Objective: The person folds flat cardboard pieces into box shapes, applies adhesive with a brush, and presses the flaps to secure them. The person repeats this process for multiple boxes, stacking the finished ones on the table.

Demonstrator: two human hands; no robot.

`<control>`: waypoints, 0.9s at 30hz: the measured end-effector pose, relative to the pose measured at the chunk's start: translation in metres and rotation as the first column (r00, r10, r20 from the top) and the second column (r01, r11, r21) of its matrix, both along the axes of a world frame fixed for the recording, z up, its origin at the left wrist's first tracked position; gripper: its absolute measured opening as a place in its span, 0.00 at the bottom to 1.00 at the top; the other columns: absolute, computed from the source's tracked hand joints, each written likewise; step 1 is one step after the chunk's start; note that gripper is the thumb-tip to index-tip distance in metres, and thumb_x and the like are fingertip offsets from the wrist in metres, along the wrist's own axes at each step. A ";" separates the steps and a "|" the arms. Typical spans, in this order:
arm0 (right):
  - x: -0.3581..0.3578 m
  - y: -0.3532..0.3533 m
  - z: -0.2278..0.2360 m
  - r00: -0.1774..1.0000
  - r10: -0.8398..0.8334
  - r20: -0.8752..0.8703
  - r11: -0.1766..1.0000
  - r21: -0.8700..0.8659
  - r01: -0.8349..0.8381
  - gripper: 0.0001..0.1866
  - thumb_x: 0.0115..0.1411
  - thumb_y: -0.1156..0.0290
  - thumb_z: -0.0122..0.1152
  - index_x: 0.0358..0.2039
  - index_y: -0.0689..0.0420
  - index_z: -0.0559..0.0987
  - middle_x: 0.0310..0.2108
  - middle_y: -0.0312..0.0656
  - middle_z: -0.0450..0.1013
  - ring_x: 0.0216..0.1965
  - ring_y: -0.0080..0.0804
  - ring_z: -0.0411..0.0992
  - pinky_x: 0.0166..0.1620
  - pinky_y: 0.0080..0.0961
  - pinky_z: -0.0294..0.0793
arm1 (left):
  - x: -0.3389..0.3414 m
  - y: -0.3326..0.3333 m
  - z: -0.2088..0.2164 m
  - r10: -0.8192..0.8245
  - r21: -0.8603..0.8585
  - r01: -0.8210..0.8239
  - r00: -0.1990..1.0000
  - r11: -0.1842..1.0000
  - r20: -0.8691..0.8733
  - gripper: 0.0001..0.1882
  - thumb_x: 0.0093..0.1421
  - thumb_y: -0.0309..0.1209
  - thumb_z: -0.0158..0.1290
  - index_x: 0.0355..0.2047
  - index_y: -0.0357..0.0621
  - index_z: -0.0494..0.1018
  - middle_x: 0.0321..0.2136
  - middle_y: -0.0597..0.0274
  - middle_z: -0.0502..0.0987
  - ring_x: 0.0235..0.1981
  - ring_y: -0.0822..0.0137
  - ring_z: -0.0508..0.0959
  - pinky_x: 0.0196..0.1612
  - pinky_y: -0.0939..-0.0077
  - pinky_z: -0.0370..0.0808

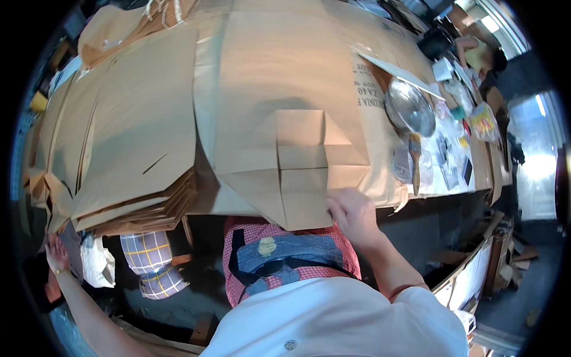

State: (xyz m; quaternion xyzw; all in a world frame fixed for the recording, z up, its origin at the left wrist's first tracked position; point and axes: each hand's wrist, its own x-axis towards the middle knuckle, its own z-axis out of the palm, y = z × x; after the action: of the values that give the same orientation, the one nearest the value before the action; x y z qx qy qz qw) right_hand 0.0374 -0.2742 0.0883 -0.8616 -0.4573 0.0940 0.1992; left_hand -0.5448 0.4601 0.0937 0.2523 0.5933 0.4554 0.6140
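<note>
Bag (pixel 285 83) first, pls: where d'you have it?

Ctr of frame, lying flat, long axis approx. vert. Its folded end (pixel 303 185) is lower ctr, w/ squared flaps and creases showing.

OK. Which hand's nearer?

R by far. From my seat I see the right hand (pixel 352 215) just right of the folded end, at its lower R edge; the bag lies L and up from it.

R pose?

Forearm comes in from lower R, slanting up-left. Knuckles up, fingers curled, so narrow, w/ fingertips at the paper's edge. Can't tell from here if they're pinching it.

And L?

Left hand (pixel 57 254) is far lower L, well apart from the bag, just below the corner of the stack (pixel 134 131). Arm's out long, fingers pointing up-frame. Can't tell if it's holding anything; too small on my feed.

Anything near R?

Brush (pixel 416 163) and metal bowl (pixel 409 108), both up-right of that hand, apart from it.
</note>
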 end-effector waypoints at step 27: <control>0.052 0.015 -0.067 0.998 0.018 0.065 0.998 0.067 -0.023 0.25 0.59 0.75 0.51 0.58 0.65 0.66 0.61 0.55 0.60 0.64 0.53 0.55 0.65 0.43 0.53 | 0.132 -0.126 0.053 0.125 0.217 -0.132 0.991 0.967 0.044 0.40 0.65 0.57 0.36 0.67 0.42 0.45 0.62 0.46 0.59 0.61 0.51 0.61 0.61 0.56 0.58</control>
State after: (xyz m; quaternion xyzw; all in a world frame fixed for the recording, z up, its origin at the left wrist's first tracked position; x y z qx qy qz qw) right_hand 0.0897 -0.2592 0.0211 -0.8522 -0.4752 0.0527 0.2123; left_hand -0.4126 0.3343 0.1463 0.2729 0.5451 0.5606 0.5604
